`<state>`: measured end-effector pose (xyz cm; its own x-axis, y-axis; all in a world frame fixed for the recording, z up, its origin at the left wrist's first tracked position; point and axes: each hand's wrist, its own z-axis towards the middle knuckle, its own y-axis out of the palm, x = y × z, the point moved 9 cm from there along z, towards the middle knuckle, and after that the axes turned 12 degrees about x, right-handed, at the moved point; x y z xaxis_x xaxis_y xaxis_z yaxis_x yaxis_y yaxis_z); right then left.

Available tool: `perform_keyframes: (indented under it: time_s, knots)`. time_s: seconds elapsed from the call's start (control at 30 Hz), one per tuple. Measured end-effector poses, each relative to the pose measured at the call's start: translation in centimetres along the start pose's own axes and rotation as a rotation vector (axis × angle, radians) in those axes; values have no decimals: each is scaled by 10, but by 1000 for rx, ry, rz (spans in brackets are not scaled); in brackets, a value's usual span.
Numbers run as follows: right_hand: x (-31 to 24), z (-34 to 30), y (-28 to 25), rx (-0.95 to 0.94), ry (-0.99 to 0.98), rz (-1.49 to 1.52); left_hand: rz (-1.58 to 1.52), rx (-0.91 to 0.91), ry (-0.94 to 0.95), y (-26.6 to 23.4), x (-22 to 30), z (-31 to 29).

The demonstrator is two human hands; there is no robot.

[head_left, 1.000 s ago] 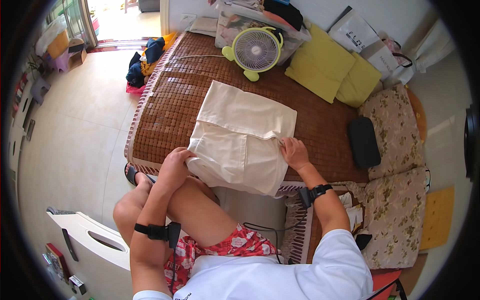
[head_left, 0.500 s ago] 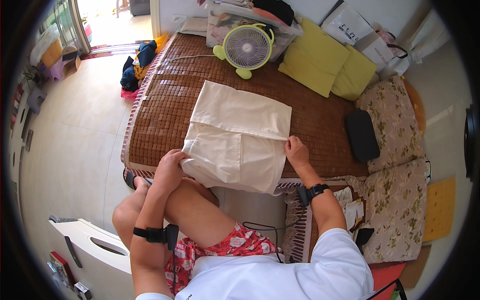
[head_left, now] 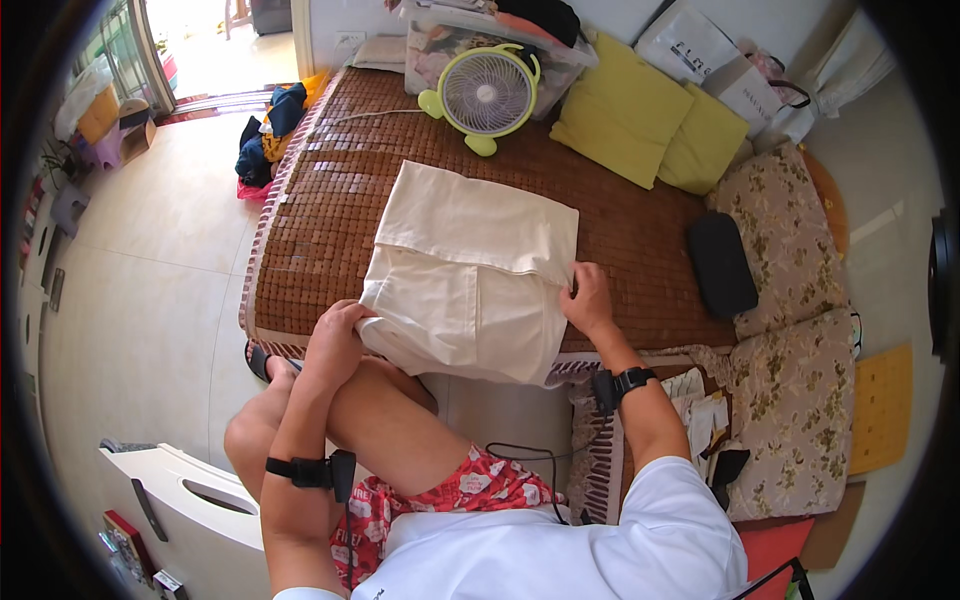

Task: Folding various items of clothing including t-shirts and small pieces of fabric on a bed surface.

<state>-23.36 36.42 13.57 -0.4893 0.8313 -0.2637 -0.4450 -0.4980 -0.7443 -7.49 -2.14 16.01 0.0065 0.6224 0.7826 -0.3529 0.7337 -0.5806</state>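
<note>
A cream-coloured cloth garment point(head_left: 440, 310), probably trousers or a skirt, lies on the brown tile mat point(head_left: 310, 240). Its far part is folded over, leaving a straight fold edge across the middle, and a seam runs down the near part. The near edge hangs a little past the mat's fringe, over my legs. My left hand point(head_left: 338, 335) pinches the garment's near left corner between thumb and fingers. At its right side, by the end of the fold edge, my right hand point(head_left: 590, 298) is closed on the cloth's margin.
A green fan point(head_left: 486, 93) stands beyond the garment, before a clear storage box point(head_left: 430, 50). Yellow-green cushions point(head_left: 620, 115) lie at the far right, near a black case point(head_left: 722, 265). Clothes point(head_left: 272, 135) are heaped left of the mat. A cable point(head_left: 530, 452) runs near my lap.
My right hand has shifted slightly and turned at the garment's right edge, where the fold's end now looks a bit rumpled. The left hand keeps its grip; the whole view has moved slightly.
</note>
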Motion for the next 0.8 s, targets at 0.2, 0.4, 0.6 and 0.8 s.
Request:
perform_keyframes:
  time_s: [0.2, 0.4, 0.6, 0.8]
  knots:
    - [-9, 1, 6, -89, -86, -100, 4, 14, -14, -1, -5, -2]
    - [-47, -2, 29, -244, -226, 4, 26, 9, 2, -1, -3, 0]
    - [-38, -9, 37, -299, -86, 65, 27, 24, -20, -3, -3, -3]
    - [-45, -29, 49, -276, -86, -17, 35, 26, -6, 0, -5, 0]
